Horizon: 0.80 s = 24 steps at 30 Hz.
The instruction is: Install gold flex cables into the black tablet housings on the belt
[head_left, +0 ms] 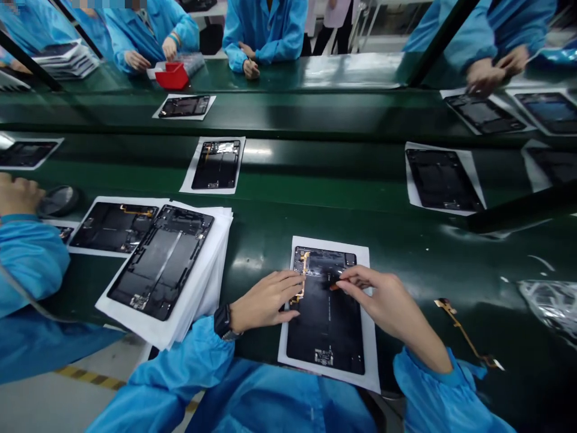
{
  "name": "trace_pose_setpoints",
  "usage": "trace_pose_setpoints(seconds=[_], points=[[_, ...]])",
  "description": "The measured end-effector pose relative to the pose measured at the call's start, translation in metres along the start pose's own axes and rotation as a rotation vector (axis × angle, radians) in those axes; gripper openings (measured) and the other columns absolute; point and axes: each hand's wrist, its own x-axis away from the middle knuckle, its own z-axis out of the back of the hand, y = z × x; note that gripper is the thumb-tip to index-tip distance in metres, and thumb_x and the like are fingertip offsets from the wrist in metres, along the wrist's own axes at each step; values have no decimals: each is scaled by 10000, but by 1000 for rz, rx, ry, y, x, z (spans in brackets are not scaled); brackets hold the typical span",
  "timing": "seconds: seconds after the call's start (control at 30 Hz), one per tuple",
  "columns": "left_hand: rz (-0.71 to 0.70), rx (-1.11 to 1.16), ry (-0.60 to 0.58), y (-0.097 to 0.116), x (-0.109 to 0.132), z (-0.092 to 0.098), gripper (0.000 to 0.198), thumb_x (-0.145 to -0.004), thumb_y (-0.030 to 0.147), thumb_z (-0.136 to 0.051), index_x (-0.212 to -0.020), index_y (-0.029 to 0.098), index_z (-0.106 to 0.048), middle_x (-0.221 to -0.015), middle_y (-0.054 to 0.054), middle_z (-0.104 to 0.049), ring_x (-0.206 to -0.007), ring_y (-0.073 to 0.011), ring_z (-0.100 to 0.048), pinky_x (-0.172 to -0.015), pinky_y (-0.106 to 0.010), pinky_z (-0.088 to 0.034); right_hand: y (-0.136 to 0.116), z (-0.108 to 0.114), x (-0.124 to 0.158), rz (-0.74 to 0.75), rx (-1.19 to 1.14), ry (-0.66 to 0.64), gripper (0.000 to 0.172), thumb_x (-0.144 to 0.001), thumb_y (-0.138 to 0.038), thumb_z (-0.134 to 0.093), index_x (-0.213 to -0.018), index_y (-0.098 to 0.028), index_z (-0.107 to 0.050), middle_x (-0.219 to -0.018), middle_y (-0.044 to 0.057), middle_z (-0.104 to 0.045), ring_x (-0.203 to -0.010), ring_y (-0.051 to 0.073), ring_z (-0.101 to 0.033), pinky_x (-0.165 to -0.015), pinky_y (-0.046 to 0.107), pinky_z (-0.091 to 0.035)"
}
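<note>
Right in front of me a black tablet housing (324, 325) lies on a white sheet (372, 361). A gold flex cable (305, 260) runs along its left side. My left hand (268, 300) rests at that side, fingers stretched out over the cable and holding nothing. Above the upper middle of the housing, my right hand (378, 294) is closed in a pinch on a small dark piece with an orange edge; its kind is too small to make out. To the right of my right hand, another gold flex cable (464, 331) lies loose on the green bench.
Left of me, a tablet housing (162, 258) tops a stack of white sheets (211, 264). More housings lie on the green line beyond, one (216, 165) ahead. A clear plastic bag (550, 307) is at right. Co-workers' hands (491, 75) and a red bin (172, 76) are across.
</note>
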Motion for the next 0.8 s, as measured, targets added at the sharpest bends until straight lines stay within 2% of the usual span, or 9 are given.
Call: trace_pose_setpoints(seconds=[0.13,0.2,0.27,0.33,0.4,0.47,0.57,0.7,0.8], points=[[-7,34,47,-3,1,-3,401,-932,229,-564,-1320,145,-506,-1401,-114,-535,-1349,-246,-450,-1118,-411,-420,-3,-16,11,-73,-523,7,192,-893,-398,-622,-934,-212,-639,-907,60,-706,-839,213,-672,-767,342,-534],[-14,37,72,-3,1,-5,342,-941,214,-546,-1277,146,-536,-1378,-110,-556,-1341,-233,-466,-1115,-395,-430,-3,-33,11,-148,-812,6,218,-913,-427,-567,-906,-213,-608,-856,43,-655,-748,194,-640,-626,318,-533],[-14,32,96,-2,1,-6,296,-953,207,-527,-1242,147,-557,-1358,-108,-574,-1332,-223,-478,-1109,-384,-442,-2,-52,11,-248,-939,14,267,-920,-466,-526,-825,-219,-552,-729,-1,-561,-587,152,-546,-455,263,-435],[-11,28,111,-2,1,-6,272,-963,210,-515,-1222,146,-567,-1352,-106,-579,-1326,-222,-487,-1104,-384,-450,1,-71,11,-291,-814,15,291,-912,-471,-535,-768,-220,-503,-628,-43,-456,-496,117,-434,-412,236,-331],[-9,32,112,-2,1,-6,263,-966,213,-512,-1213,144,-571,-1351,-106,-579,-1325,-223,-489,-1107,-384,-450,4,-85,14,-231,-519,30,221,-902,-412,-566,-808,-217,-521,-578,-70,-393,-485,110,-397,-462,240,-319],[-10,40,113,-3,1,-7,258,-970,215,-510,-1210,143,-574,-1344,-104,-585,-1325,-216,-488,-1113,-377,-444,6,-94,17,-119,-200,47,112,-900,-317,-568,-944,-215,-563,-584,-70,-405,-529,130,-444,-533,258,-342],[-8,45,128,-4,1,-8,214,-979,208,-494,-1156,154,-602,-1326,-88,-600,-1311,-202,-502,-1111,-369,-446,7,-100,20,40,124,64,185,-910,-200,-518,-1090,-221,-559,-683,-36,-503,-618,161,-525,-596,280,-373],[10,41,138,-6,0,-11,169,-981,189,-481,-1029,161,-640,-1283,-71,-630,-1266,-201,-543,-1087,-371,-465,9,-105,19,191,267,82,155,-958,-170,-447,-1037,-221,-570,-897,28,-606,-735,170,-595,-637,279,-417],[11,44,148,-6,-1,-12,174,-978,180,-479,-1024,157,-645,-1268,-72,-640,-1245,-205,-558,-1080,-377,-470,11,-108,15,233,289,118,159,-987,-197,-421,-989,-216,-579,-925,40,-616,-754,168,-613,-643,271,-435]])
